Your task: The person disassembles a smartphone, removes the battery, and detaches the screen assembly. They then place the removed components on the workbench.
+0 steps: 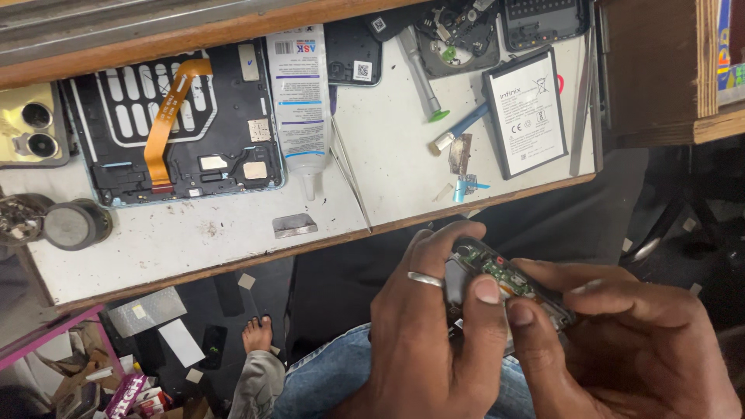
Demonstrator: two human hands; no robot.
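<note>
Below the counter [233, 240], near right: our left hand [431, 341] and right hand [621, 349] both grip an opened phone [504, 283], thumbs pressing its circuit board.

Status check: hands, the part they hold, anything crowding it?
Left hand and right hand both grip small circuit board, thumbs on top. Held off the workbench edge, over lap. Nothing in the way.

On the surface [194, 233], an opened phone frame [178, 124] lies at the left, a glue tube [299, 93] just right of it, and a battery [528, 112] toward the right. Near the front edge, both hands [497, 326] hold a circuit-board piece [500, 275] between them.
</note>
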